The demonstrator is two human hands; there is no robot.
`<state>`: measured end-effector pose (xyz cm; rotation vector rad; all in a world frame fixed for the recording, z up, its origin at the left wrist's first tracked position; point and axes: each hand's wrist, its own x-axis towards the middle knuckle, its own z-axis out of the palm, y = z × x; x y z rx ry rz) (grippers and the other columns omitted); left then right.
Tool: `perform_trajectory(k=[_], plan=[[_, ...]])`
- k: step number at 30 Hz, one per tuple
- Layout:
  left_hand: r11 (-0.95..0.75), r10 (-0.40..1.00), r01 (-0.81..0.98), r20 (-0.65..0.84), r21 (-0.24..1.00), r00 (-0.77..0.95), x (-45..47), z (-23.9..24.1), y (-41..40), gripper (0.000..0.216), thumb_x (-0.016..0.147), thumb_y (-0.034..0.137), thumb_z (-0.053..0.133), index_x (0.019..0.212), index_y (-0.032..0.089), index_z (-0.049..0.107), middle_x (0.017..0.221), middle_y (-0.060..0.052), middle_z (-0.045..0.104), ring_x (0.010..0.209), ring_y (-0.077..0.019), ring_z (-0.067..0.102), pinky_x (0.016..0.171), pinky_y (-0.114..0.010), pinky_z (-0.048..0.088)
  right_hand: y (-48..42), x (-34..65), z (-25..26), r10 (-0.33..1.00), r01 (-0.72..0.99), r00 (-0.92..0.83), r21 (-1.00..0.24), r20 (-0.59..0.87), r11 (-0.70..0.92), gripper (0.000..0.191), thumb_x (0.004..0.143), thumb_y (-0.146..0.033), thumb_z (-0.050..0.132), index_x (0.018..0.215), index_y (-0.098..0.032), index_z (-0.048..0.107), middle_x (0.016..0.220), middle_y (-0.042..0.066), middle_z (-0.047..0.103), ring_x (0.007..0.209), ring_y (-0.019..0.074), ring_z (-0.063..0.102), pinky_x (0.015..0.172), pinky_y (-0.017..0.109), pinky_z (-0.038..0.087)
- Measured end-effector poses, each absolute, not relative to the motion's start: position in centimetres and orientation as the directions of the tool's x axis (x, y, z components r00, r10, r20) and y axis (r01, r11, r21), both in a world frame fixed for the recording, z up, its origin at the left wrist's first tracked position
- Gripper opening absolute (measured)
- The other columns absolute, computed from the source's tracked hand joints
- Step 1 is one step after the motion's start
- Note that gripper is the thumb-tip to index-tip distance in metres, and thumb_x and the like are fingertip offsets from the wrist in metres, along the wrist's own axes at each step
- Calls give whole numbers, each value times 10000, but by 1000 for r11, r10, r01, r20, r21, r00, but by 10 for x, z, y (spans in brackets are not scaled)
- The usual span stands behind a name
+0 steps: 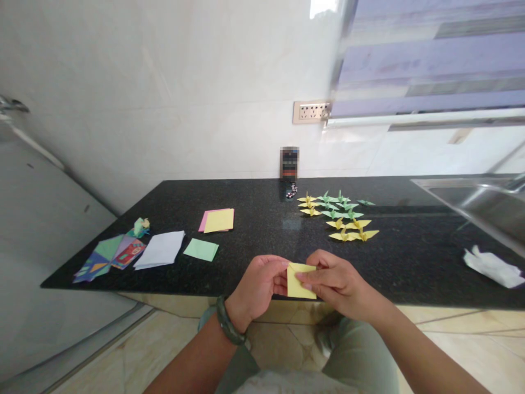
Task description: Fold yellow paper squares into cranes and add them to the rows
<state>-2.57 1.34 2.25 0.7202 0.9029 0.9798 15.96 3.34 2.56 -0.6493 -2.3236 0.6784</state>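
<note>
No readable text: dark upright object (289, 163) pixelated; marks on colourful packet (107, 257) too small.

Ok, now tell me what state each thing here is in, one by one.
Yellow square: held, apparently folded
Left hand: gripping its left side
Right hand: gripping its right side
Yellow cranes: folded, in two groups
Green cranes: folded, clustered
Green sheet: lying flat
White paper: lying flat
Yellow sheet: flat, overlapping pink sheet
White wad: crumpled
Wall socket: no plug visible
Bracelet: worn
</note>
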Motion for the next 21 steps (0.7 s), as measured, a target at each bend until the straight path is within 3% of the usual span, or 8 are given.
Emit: perform_trajectory(k=[6, 11, 18, 21], plan=[[342, 939, -285, -312, 896, 146, -19, 23, 13, 298, 561, 362, 743, 614, 104, 604, 541, -20, 597, 489, -110, 547, 509, -232, 433, 33, 157, 28, 592, 302, -694, -581, 409, 756, 216, 856, -209, 488, 952, -219, 681, 766, 38, 497, 678, 120, 492, 581, 233, 407], [262, 965, -225, -252, 938, 72, -16, 19, 15, 353, 577, 439, 719, 582, 107, 598, 508, -7, 564, 457, -84, 490, 468, -206, 382, 34, 157, 27, 587, 330, -698, -544, 411, 772, 220, 858, -217, 484, 959, -226, 680, 770, 43, 507, 665, 118, 483, 571, 227, 401], [361, 930, -312, -312, 879, 196, -18, 20, 18, 525, 645, 635, 556, 650, 113, 607, 519, -32, 574, 449, -117, 519, 484, -248, 420, 35, 159, 29, 590, 348, -698, -528, 406, 775, 219, 857, -222, 481, 931, -224, 687, 792, 49, 527, 655, 115, 483, 568, 221, 400], [349, 932, -267, -302, 898, 202, -18, 21, 17, 460, 626, 565, 627, 633, 106, 604, 526, -30, 576, 466, -115, 527, 508, -251, 431, 35, 159, 31, 596, 357, -703, -532, 388, 768, 223, 857, -210, 475, 927, -218, 686, 777, 46, 515, 657, 117, 481, 575, 229, 402]])
